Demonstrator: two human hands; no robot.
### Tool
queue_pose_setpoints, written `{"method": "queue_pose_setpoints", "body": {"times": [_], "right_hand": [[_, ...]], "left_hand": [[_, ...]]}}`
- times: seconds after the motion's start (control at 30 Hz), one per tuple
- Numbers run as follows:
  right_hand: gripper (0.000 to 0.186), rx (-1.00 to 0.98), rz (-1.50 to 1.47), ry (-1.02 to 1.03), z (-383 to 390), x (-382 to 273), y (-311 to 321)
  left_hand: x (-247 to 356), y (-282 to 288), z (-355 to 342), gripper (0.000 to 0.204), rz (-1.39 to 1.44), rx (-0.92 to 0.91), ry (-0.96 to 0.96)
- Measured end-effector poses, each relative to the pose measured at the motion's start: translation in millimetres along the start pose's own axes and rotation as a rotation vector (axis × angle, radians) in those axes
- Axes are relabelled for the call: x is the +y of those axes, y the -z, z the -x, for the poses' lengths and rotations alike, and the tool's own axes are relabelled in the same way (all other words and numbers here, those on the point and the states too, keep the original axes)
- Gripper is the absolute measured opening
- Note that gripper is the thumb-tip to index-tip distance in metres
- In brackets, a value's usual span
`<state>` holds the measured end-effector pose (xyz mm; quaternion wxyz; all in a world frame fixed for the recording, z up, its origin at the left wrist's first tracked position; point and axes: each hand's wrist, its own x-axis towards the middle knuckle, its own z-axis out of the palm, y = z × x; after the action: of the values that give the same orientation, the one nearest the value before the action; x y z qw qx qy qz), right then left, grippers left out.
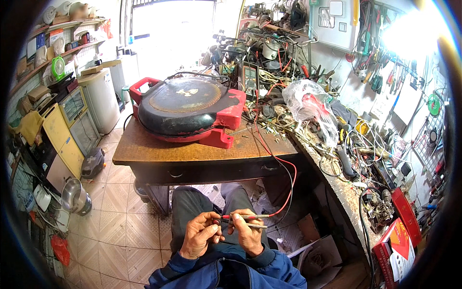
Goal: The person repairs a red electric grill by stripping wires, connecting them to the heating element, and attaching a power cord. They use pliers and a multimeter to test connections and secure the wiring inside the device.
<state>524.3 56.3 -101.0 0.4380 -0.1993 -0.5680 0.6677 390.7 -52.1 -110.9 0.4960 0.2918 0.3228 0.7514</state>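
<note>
Both hands meet over the lap: the left hand (201,234) and right hand (246,232) pinch the red and black probe tips (240,219) together. Their red lead (275,159) climbs to the wooden table (192,153). Beyond, the red electric griddle (187,108) sits closed and untouched, so probing it has seemingly not yet begun.

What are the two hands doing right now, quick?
Left hand: closed on the tips of the test probes.
Right hand: closed around the same probes.

Single head-worn fisheye view, looking steeply down and forward from above the seated person's lap. Hands close at lower centre; the table (202,151) sits beyond, mid-frame. Edges bend toward the dark rim.
</note>
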Motion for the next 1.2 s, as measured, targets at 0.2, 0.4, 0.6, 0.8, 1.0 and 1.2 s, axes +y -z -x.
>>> {"method": "queue_pose_setpoints", "body": {"times": [0.2,0.4,0.6,0.8,1.0,1.2], "right_hand": [[0.025,0.013,0.024,0.004,0.3,-2.4,-2.2],[0.023,0.003,0.031,0.03,0.0,-2.7,-2.3],[0.021,-0.004,0.056,0.032,0.4,-1.2,-2.7],[0.021,-0.014,0.038,0.052,-0.3,0.4,-1.8],[0.021,-0.012,0.06,0.044,0.2,-1.6,-2.3],[0.021,0.023,0.098,-0.001,-6.0,-4.4,2.2]], "left_hand": [[0.7,-2.9,0.4,0.028,0.003,0.009,-0.014],[-1.2,-1.9,-0.4,0.026,0.036,0.031,-0.008],[1.8,-3.4,0.5,0.022,0.025,0.06,0.008],[1.0,-3.0,-0.2,0.02,0.018,0.059,0.0],[-0.6,-0.1,-0.1,0.019,0.003,0.049,-0.012],[5.6,-7.6,-1.8,0.026,0.069,0.041,0.034]]}}
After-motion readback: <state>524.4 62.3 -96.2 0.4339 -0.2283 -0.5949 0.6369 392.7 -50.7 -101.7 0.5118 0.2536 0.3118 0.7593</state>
